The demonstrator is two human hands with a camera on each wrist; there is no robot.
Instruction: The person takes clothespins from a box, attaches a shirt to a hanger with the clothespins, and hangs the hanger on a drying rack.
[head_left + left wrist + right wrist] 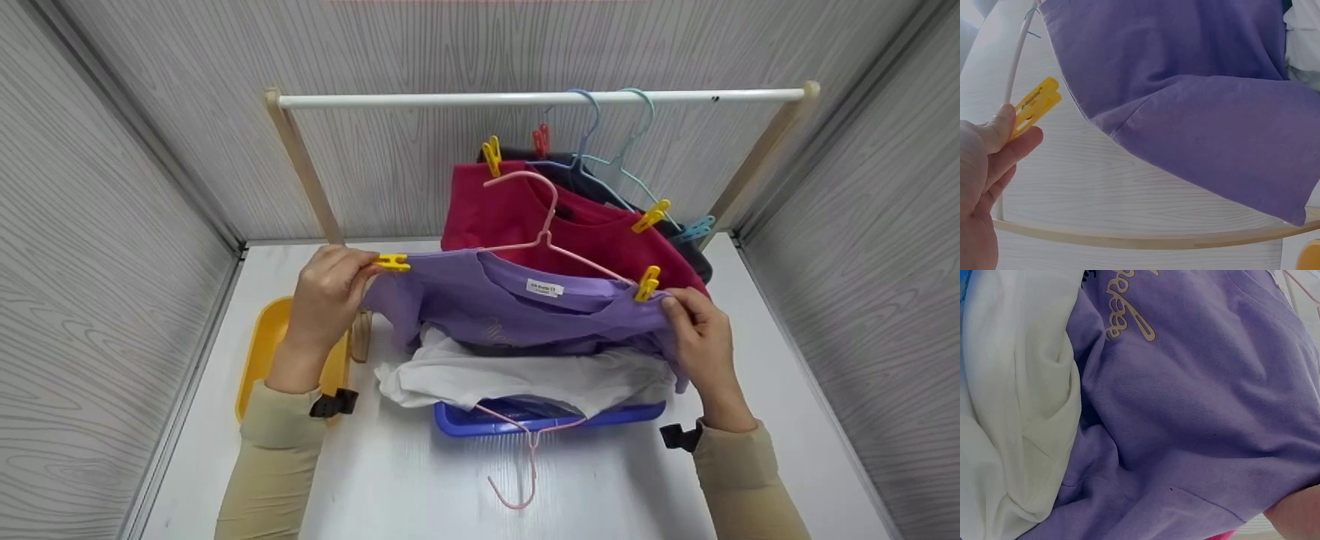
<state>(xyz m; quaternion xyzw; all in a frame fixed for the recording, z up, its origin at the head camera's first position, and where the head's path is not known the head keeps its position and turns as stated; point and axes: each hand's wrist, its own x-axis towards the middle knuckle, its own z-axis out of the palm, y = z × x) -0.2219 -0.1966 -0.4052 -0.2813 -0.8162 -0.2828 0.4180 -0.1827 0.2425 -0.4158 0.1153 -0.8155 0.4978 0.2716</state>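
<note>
A purple shirt [450, 292] hangs on a pink hanger [548, 236], whose hook points up. My left hand [328, 289] pinches a yellow clothespin [1039, 104] beside the shirt's left shoulder; in the left wrist view a small gap separates clothespin and cloth. With thumb and fingers, my right hand [701, 330] grips the shirt by its right shoulder. Next to that grip, another yellow clothespin [647, 283] sits on the shirt. The right wrist view shows gold lettering [1129, 309] on the purple cloth and only a bit of the right hand [1297, 512].
Behind, a crimson shirt [480, 202] and a dark garment [697, 259] hang with clothespins from a white rod [420, 100]. In front, a white garment [525, 379] with a pink hanger [533, 442] lies over a blue basket [480, 429]. A yellow tray [259, 360] stands left.
</note>
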